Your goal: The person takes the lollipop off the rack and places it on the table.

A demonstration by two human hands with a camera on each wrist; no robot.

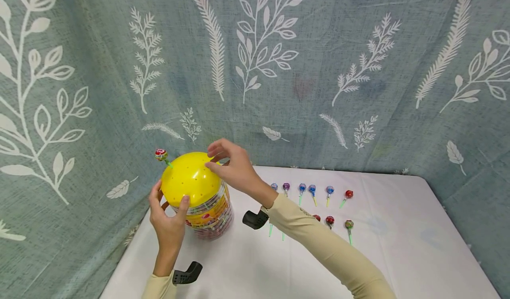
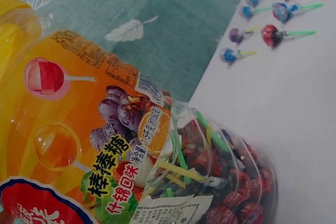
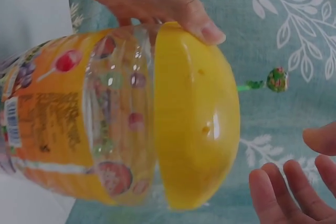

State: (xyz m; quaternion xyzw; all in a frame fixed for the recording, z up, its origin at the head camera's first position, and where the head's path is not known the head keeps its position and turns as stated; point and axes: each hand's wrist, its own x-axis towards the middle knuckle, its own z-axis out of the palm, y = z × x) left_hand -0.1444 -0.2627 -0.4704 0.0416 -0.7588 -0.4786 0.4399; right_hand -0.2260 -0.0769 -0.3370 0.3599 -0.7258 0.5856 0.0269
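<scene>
A clear candy jar (image 1: pixel 211 217) full of wrapped lollipops stands at the left of the table, with an orange fruit label (image 2: pixel 79 108). Its domed yellow lid (image 1: pixel 193 181) has small holes, and one red-and-green wrapped lollipop (image 1: pixel 161 154) sticks up from the lid's far left by its green stick. My left hand (image 1: pixel 169 223) grips the lid and jar top from the near left, its thumb (image 3: pixel 202 22) lying on the lid's edge. Just off the lid's right side hovers my right hand (image 1: pixel 235 168), fingers loosely bent and holding nothing.
Several lollipops lie in two rows on the white table (image 1: pixel 398 246) right of the jar, among them a red one (image 1: pixel 349 194) and a green-red one (image 1: pixel 349 224). My right sleeve hides part of the nearer row. A patterned grey-green curtain (image 1: pixel 279 68) hangs behind.
</scene>
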